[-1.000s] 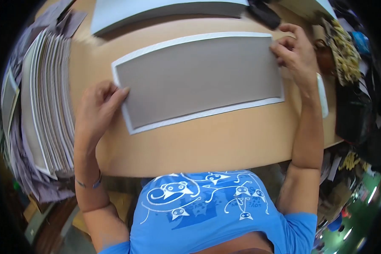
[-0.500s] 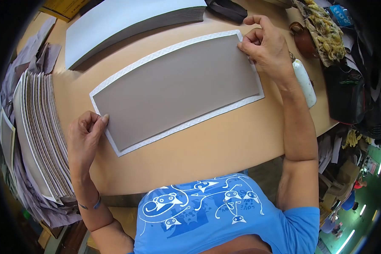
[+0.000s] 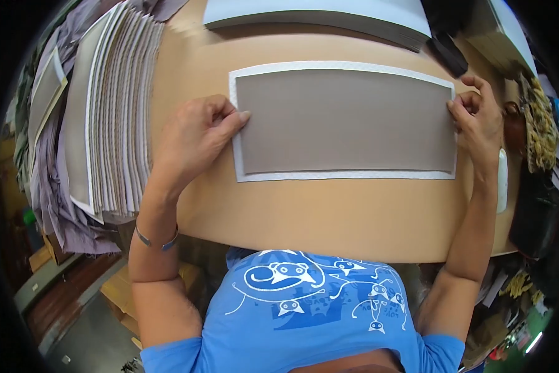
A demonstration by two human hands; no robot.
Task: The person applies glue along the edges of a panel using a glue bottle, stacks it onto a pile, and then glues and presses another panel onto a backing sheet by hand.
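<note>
A rectangular grey-brown sheet [image 3: 345, 121] lies on a slightly larger white textured backing [image 3: 348, 175], which shows as a border all round. My left hand [image 3: 198, 133] pinches the left edge of the pair, thumb on top. At the right edge, my right hand [image 3: 478, 118] grips it between thumb and bent index finger, with another finger raised. Both layers look nearly flat, just over or on the table [image 3: 329, 217]; I cannot tell whether they touch it.
On the left stands a thick row of similar bordered sheets [image 3: 115, 118], beside draped mauve cloth [image 3: 74, 217]. A stack of white-topped sheets [image 3: 317, 15] sits at the back. Rightward are a dark strip [image 3: 447, 55], a white bottle-like item [image 3: 502, 180] and a bundle of yellowish threads [image 3: 539, 124].
My view has turned, so the table's contents appear shifted and rotated. The bordered sheet now looks level instead of slanting up to the right. Both hands keep their hold on its ends.
</note>
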